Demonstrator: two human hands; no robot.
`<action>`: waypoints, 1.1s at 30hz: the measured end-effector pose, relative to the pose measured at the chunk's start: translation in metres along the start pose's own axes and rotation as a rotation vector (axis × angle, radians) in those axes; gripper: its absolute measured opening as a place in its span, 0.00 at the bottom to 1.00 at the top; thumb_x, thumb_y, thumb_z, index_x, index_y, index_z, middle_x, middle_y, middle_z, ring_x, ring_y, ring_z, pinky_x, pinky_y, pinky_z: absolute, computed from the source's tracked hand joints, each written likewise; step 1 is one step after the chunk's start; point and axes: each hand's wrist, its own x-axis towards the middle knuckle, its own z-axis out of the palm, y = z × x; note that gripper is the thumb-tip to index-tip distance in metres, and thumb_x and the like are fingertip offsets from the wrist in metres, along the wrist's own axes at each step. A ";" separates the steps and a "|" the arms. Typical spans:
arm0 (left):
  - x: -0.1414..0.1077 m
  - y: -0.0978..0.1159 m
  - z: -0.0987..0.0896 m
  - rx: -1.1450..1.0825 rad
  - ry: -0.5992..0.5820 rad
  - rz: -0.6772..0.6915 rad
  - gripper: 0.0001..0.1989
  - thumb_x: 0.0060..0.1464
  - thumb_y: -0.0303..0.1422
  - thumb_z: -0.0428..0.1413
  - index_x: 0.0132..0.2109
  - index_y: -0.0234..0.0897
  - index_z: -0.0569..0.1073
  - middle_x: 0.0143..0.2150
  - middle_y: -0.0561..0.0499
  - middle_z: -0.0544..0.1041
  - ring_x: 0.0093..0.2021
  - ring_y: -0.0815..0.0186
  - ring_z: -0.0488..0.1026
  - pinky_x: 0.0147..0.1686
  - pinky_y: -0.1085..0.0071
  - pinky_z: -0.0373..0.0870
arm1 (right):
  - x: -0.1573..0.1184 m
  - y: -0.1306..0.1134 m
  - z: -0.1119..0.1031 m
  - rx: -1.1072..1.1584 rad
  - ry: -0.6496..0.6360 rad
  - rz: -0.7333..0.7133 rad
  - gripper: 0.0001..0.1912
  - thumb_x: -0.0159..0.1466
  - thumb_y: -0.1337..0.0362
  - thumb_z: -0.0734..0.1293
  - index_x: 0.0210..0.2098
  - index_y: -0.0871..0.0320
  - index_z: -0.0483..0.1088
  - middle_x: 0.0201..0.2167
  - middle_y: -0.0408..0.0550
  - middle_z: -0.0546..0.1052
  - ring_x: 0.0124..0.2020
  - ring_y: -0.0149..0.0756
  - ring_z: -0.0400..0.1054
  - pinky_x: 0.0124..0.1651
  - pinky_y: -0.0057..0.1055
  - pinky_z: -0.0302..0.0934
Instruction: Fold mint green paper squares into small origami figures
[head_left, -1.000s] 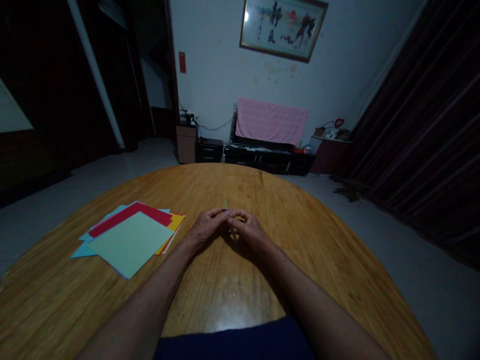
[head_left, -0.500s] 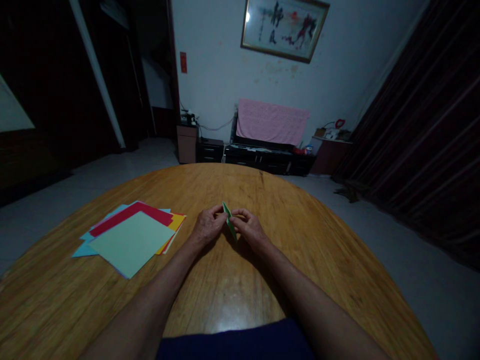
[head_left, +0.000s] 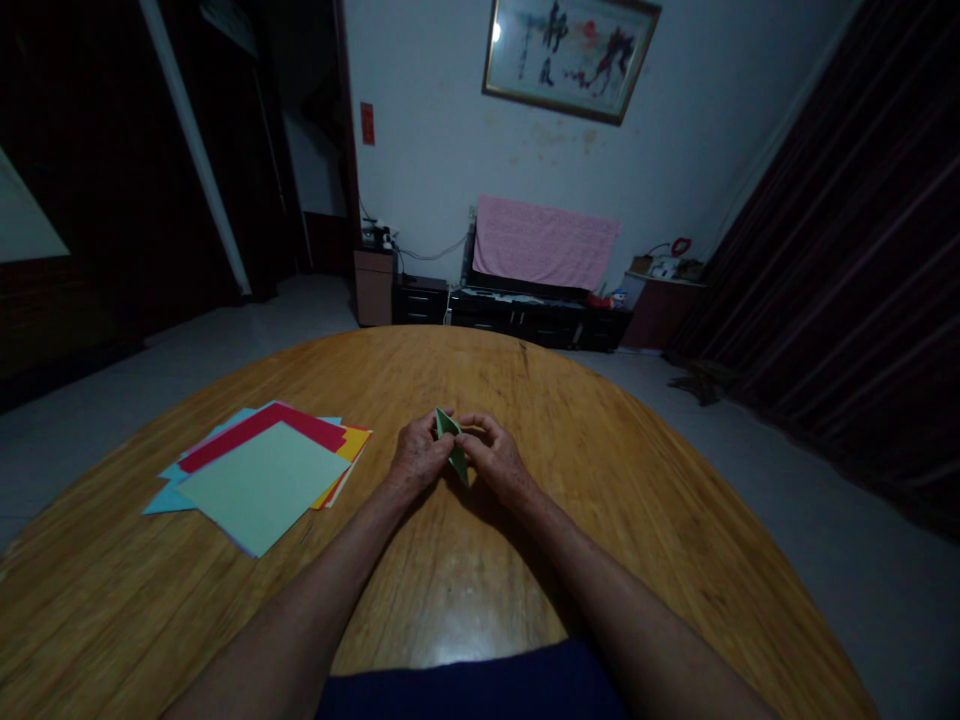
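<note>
A small folded piece of green paper (head_left: pixel 457 462) is held between my two hands, tilted on edge just above the table's middle. My left hand (head_left: pixel 422 455) grips it from the left, thumb on the near face and fingers behind. From the right, my right hand (head_left: pixel 499 460) pinches the paper with the thumb close to the left thumb; its index finger curves over the top. Some fingertips are hidden behind the paper.
A fanned stack of coloured paper sheets (head_left: pixel 262 485), pale green on top, lies to the left on the round wooden table (head_left: pixel 600 480). Beyond the table stand a low black cabinet (head_left: pixel 487 312) and a screen draped with a pink towel (head_left: pixel 544 243).
The green paper has turned and shifted slightly left, showing more of its near face. My left thumb now lies across it, and both hands have moved a little.
</note>
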 end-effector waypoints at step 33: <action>-0.004 0.000 -0.006 0.585 0.093 0.447 0.25 0.43 0.20 0.48 0.48 0.37 0.76 0.40 0.47 0.76 0.42 0.62 0.73 0.45 0.67 0.70 | 0.001 0.007 0.005 0.155 -0.131 0.093 0.17 0.50 0.67 0.66 0.40 0.50 0.68 0.41 0.45 0.73 0.36 0.35 0.67 0.32 0.28 0.62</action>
